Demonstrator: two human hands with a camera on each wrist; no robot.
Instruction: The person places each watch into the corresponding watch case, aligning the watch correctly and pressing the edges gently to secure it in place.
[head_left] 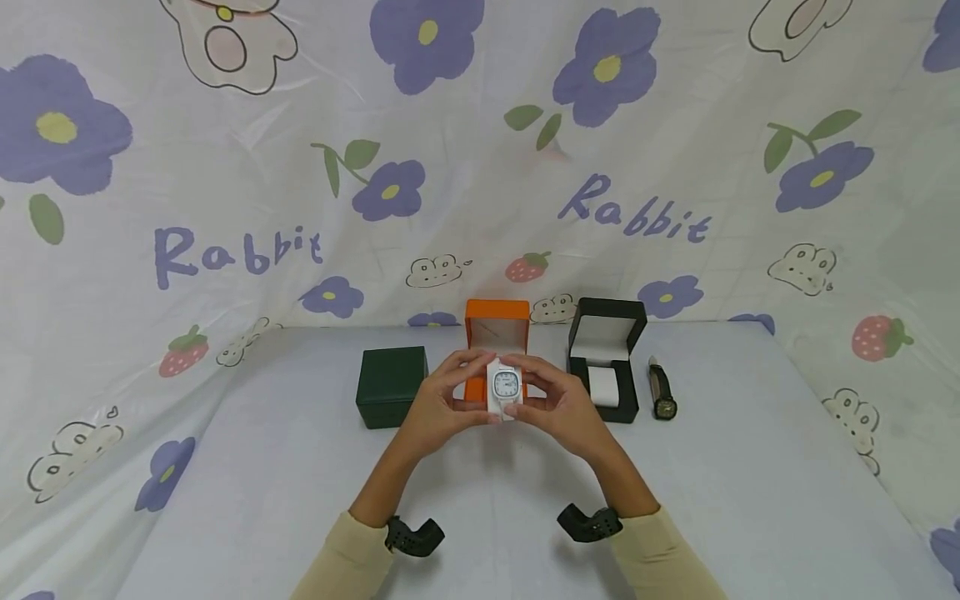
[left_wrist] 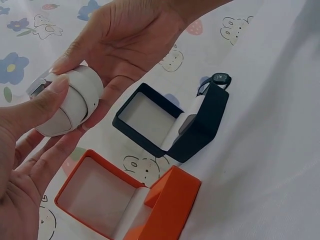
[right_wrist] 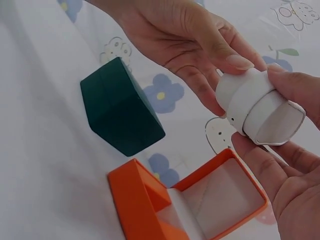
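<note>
Both hands hold a white wristwatch [head_left: 507,384] wrapped around a white cushion, raised over the front of an open orange box [head_left: 498,309]. My left hand [head_left: 442,400] grips the left side between thumb and fingers. On the other side my right hand [head_left: 562,408] pinches it, its thumb at the lower end of the strap by the dial. The left wrist view shows the strap curving round the cushion [left_wrist: 89,86] from the side. Seen from the right wrist, the white strap [right_wrist: 250,107] runs around the cushion between both hands. The orange box's inside is partly hidden behind the hands.
A closed dark green box [head_left: 392,385] stands left of the orange one. To the right, an open black box [head_left: 609,307] holds a white cushion [head_left: 603,387]. A dark-strapped watch [head_left: 662,392] lies beyond it. A patterned cloth [head_left: 480,183] hangs behind the white table [head_left: 487,533].
</note>
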